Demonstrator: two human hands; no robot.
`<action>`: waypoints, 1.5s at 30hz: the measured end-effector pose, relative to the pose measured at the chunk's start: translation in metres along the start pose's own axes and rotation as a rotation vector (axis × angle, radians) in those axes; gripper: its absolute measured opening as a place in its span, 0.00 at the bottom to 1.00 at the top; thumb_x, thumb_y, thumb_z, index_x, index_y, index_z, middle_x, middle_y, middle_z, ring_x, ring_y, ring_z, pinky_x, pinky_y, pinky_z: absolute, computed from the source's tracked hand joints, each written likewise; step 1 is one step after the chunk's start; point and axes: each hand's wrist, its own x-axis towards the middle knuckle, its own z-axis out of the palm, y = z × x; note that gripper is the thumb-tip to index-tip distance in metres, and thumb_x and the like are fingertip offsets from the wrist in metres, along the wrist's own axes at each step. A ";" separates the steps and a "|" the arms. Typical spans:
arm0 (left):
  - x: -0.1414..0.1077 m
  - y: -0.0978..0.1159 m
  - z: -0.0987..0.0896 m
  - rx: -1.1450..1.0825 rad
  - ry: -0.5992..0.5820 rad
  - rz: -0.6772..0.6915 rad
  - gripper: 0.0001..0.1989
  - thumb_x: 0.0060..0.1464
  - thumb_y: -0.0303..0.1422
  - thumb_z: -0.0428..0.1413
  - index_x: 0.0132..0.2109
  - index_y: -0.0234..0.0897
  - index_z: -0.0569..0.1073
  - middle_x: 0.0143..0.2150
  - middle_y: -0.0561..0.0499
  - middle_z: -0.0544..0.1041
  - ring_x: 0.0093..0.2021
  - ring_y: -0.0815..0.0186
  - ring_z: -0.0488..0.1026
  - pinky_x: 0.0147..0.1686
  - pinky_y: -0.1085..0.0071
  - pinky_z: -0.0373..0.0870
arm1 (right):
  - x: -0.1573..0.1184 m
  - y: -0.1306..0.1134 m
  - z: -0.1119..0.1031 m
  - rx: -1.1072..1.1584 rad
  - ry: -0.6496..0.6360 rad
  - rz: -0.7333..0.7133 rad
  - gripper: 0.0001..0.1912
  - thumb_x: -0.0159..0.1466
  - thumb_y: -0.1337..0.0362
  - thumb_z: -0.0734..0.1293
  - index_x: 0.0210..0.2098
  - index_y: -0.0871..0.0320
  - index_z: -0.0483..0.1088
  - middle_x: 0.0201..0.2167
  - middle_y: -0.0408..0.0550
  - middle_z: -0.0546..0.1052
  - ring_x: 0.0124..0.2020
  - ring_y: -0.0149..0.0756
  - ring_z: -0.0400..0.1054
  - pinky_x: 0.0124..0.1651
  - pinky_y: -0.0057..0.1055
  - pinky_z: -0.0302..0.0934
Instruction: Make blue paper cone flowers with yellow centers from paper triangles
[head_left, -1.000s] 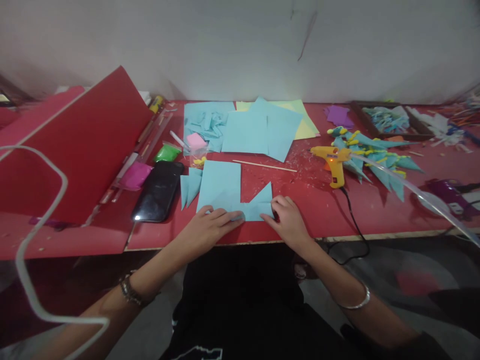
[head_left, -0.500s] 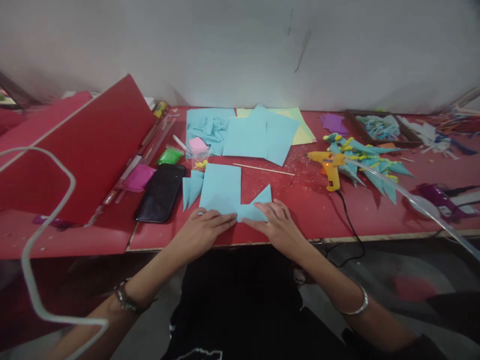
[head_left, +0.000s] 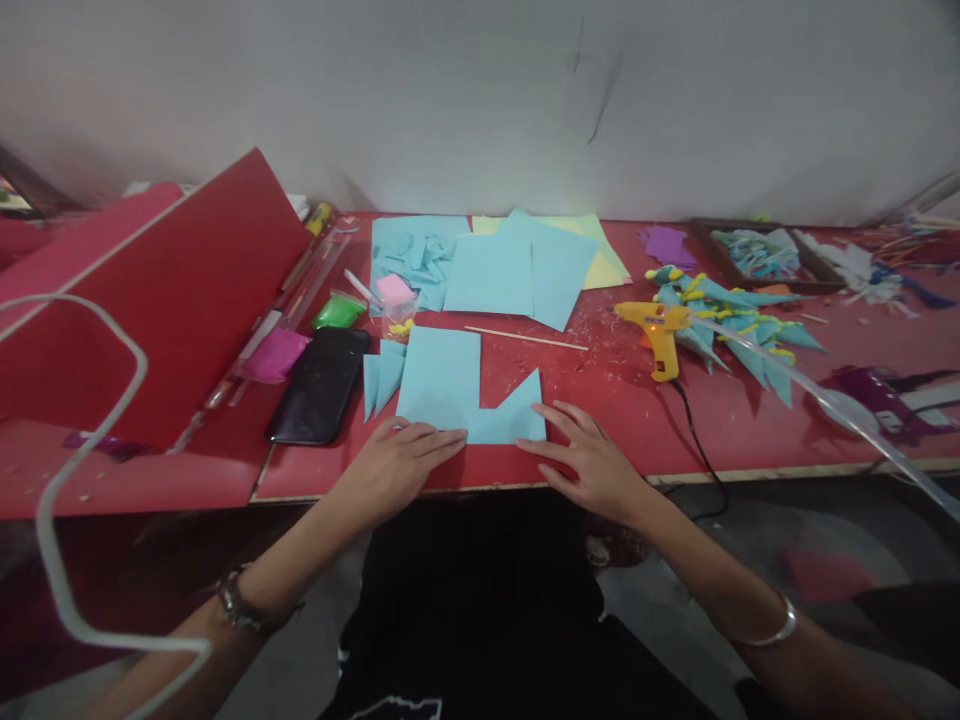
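Note:
A light blue sheet of paper (head_left: 441,375) lies on the red table near its front edge, with a low strip reaching right to a pointed, folded-looking corner. My left hand (head_left: 409,455) rests with fingers stretched along the sheet's lower left edge. At the right end, my right hand (head_left: 589,455) has its fingers spread, the tips touching the paper's right edge. Just left of the sheet lie small folded blue paper cones (head_left: 385,375). A thin wooden stick (head_left: 525,338) lies behind the paper.
A yellow glue gun (head_left: 660,335), its cord over the front edge, lies right of centre by yellow-tipped blue paper cones (head_left: 750,345). A black phone (head_left: 321,385) and a red board (head_left: 172,300) are left. More blue sheets (head_left: 491,275) lie behind; a tray (head_left: 750,280) stands back right.
My right hand has slid right along the strip to its right end, and its fingers have spread. My left hand and the paper have barely moved.

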 end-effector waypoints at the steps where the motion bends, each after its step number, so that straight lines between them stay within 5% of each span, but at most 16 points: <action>1: 0.000 0.000 0.000 0.001 0.001 0.000 0.22 0.51 0.24 0.47 0.53 0.45 0.65 0.52 0.54 0.70 0.45 0.65 0.68 0.45 0.64 0.57 | -0.003 0.001 -0.001 -0.001 -0.003 0.015 0.18 0.60 0.61 0.59 0.50 0.42 0.63 0.58 0.46 0.56 0.57 0.47 0.48 0.53 0.48 0.53; 14: -0.001 0.000 -0.004 0.012 -0.122 -0.018 0.24 0.53 0.24 0.44 0.56 0.47 0.61 0.56 0.58 0.65 0.48 0.65 0.66 0.46 0.65 0.56 | -0.030 0.014 -0.009 -0.106 -0.016 0.086 0.19 0.61 0.62 0.57 0.51 0.44 0.63 0.59 0.47 0.55 0.58 0.46 0.49 0.53 0.46 0.54; 18: 0.002 0.001 -0.009 0.007 -0.179 -0.004 0.24 0.53 0.24 0.44 0.56 0.45 0.61 0.57 0.56 0.65 0.49 0.64 0.65 0.48 0.64 0.55 | -0.021 0.009 -0.018 -0.051 0.063 0.054 0.15 0.61 0.67 0.56 0.44 0.51 0.69 0.52 0.51 0.64 0.53 0.43 0.57 0.52 0.43 0.56; 21: 0.005 0.003 -0.014 0.003 -0.188 -0.005 0.23 0.52 0.25 0.45 0.55 0.44 0.62 0.56 0.54 0.65 0.49 0.64 0.64 0.50 0.64 0.53 | -0.002 0.003 -0.019 0.157 0.125 0.109 0.17 0.61 0.66 0.56 0.49 0.54 0.64 0.48 0.51 0.67 0.49 0.38 0.61 0.50 0.38 0.58; 25: 0.008 0.008 -0.018 0.010 -0.142 -0.012 0.21 0.50 0.24 0.46 0.52 0.43 0.65 0.54 0.54 0.68 0.47 0.63 0.65 0.52 0.61 0.50 | 0.026 -0.003 -0.015 0.233 -0.019 0.098 0.26 0.58 0.64 0.61 0.56 0.57 0.54 0.52 0.53 0.64 0.53 0.41 0.57 0.53 0.39 0.54; 32: 0.016 0.015 -0.023 -0.086 0.015 -0.107 0.21 0.52 0.24 0.43 0.53 0.40 0.62 0.47 0.50 0.72 0.46 0.64 0.67 0.48 0.62 0.55 | 0.048 0.002 -0.020 0.309 -0.200 0.173 0.22 0.56 0.68 0.61 0.50 0.55 0.61 0.44 0.50 0.71 0.46 0.42 0.61 0.49 0.43 0.50; 36: 0.023 0.017 -0.030 -0.153 0.167 -0.137 0.16 0.53 0.27 0.44 0.49 0.40 0.65 0.47 0.49 0.70 0.45 0.64 0.66 0.44 0.65 0.57 | 0.055 0.008 -0.030 0.302 -0.117 0.163 0.12 0.57 0.70 0.58 0.38 0.57 0.69 0.37 0.48 0.73 0.41 0.39 0.64 0.48 0.40 0.48; 41: 0.041 0.027 -0.027 -0.105 0.318 -0.189 0.13 0.55 0.29 0.44 0.45 0.42 0.68 0.42 0.51 0.73 0.41 0.65 0.66 0.42 0.64 0.55 | 0.067 0.018 -0.039 0.282 0.017 0.145 0.15 0.52 0.76 0.57 0.29 0.55 0.72 0.37 0.47 0.67 0.44 0.37 0.60 0.50 0.40 0.46; 45: 0.061 0.035 -0.012 -0.019 0.299 -0.247 0.12 0.55 0.31 0.47 0.46 0.40 0.68 0.41 0.50 0.73 0.41 0.64 0.66 0.42 0.63 0.54 | 0.078 0.035 -0.031 0.358 0.011 0.102 0.18 0.49 0.78 0.55 0.26 0.56 0.71 0.37 0.48 0.63 0.44 0.37 0.58 0.49 0.37 0.49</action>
